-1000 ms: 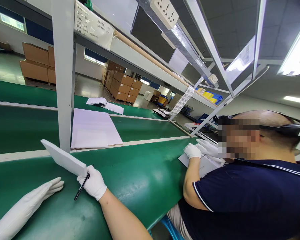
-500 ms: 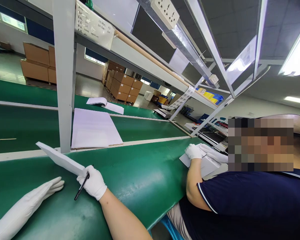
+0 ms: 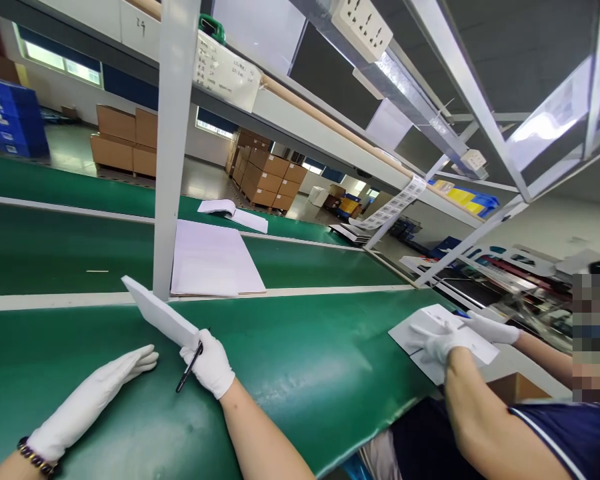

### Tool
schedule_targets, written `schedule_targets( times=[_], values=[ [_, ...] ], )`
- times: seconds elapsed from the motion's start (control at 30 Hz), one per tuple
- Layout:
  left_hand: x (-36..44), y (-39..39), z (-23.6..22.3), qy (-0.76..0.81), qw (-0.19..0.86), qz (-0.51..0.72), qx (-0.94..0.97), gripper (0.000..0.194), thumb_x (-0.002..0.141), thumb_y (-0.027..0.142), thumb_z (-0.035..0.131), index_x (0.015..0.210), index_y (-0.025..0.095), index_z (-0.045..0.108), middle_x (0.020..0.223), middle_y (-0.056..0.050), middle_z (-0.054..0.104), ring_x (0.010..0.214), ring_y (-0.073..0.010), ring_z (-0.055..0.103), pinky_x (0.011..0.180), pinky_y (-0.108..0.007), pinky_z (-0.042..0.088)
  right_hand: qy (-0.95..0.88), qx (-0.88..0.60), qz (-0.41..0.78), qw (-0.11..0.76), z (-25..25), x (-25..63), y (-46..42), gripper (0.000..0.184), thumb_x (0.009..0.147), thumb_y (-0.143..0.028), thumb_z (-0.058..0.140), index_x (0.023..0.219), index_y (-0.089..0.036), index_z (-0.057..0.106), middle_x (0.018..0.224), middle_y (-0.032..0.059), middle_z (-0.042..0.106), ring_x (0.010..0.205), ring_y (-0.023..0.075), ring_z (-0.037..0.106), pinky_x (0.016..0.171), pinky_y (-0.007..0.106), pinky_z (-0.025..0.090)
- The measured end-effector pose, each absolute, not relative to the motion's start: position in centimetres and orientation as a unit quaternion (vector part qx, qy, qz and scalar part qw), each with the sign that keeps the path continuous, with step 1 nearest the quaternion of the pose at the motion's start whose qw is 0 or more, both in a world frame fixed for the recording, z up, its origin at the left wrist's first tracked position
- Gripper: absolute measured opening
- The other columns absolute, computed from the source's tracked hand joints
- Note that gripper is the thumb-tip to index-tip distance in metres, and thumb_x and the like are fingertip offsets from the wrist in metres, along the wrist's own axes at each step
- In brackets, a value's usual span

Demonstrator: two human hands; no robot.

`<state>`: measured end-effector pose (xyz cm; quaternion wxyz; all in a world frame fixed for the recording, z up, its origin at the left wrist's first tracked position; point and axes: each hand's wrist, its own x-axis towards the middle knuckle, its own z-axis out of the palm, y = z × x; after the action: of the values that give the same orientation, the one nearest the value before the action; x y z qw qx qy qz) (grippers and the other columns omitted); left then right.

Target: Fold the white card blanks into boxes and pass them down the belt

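Note:
Both my hands wear white gloves. My right hand (image 3: 211, 365) is closed around a flat white box (image 3: 157, 315) held tilted up off the green belt (image 3: 300, 363), with a black pen (image 3: 189, 367) tucked in the same grip. My left hand (image 3: 111, 384) lies flat on the belt with its fingers stretched out, a short way left of the box and touching nothing else.
A co-worker's gloved hands (image 3: 447, 340) press on a white box (image 3: 443, 333) at the belt's right edge. A grey upright post (image 3: 173, 147) stands behind my hands. A stack of white sheets (image 3: 213, 260) and an open booklet (image 3: 233, 212) lie further back. Cardboard cartons (image 3: 267, 179) stand beyond.
The view has swung left and pulled back, so the co-worker now sits farther right. His hands have moved right with the white box. My hands keep the same hold and pose.

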<state>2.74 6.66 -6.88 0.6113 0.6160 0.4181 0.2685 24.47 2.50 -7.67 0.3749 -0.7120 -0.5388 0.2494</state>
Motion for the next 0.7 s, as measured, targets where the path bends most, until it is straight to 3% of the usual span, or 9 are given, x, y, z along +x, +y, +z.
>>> schedule_targets(
  times=[0.13,0.37,0.6,0.7],
  values=[
    [2.5,6.4,-7.2,0.376,0.665,0.259,0.59,0.082,0.076,0.073,0.052,0.136,0.017,0.054,0.136,-0.01,0.057,0.129,-0.0281,0.05,0.114,-0.036,0.034,-0.547,-0.702,0.25,0.381,-8.2,24.5,2.5,0.016,0.072,-0.026,0.062,0.073,-0.024,0.046,0.067,-0.0035,0.059,0.065,0.0157,0.058,0.066,0.026,0.046],
    [3.1,6.0,-6.6,0.374,0.671,0.28,0.575,0.076,0.079,0.067,0.055,0.131,0.013,0.057,0.129,-0.014,0.063,0.122,-0.0281,0.057,0.112,-0.039,0.039,-0.549,-0.684,0.264,0.402,-9.2,24.7,2.4,0.012,0.075,-0.03,0.058,0.083,-0.022,0.055,0.078,0.0038,0.066,0.075,0.0206,0.063,0.071,0.031,0.049],
    [3.6,5.4,-6.8,0.379,0.68,0.319,0.54,0.07,0.076,0.067,0.06,0.119,0.013,0.065,0.119,-0.015,0.068,0.113,-0.0286,0.063,0.106,-0.043,0.044,-0.537,-0.653,0.318,0.429,-9.6,25.2,1.9,0.041,0.074,-0.05,0.057,0.099,-0.017,0.061,0.095,0.0103,0.071,0.088,0.027,0.066,0.08,0.036,0.05],
    [3.6,4.9,-6.8,0.402,0.642,0.326,0.566,0.07,0.079,0.065,0.058,0.125,0.012,0.061,0.12,-0.014,0.068,0.112,-0.0273,0.064,0.106,-0.042,0.044,-0.521,-0.663,0.349,0.41,-9.6,25.5,2.0,0.054,0.072,-0.057,0.059,0.108,-0.017,0.06,0.101,0.0112,0.072,0.098,0.0296,0.065,0.086,0.037,0.049]
  ],
)
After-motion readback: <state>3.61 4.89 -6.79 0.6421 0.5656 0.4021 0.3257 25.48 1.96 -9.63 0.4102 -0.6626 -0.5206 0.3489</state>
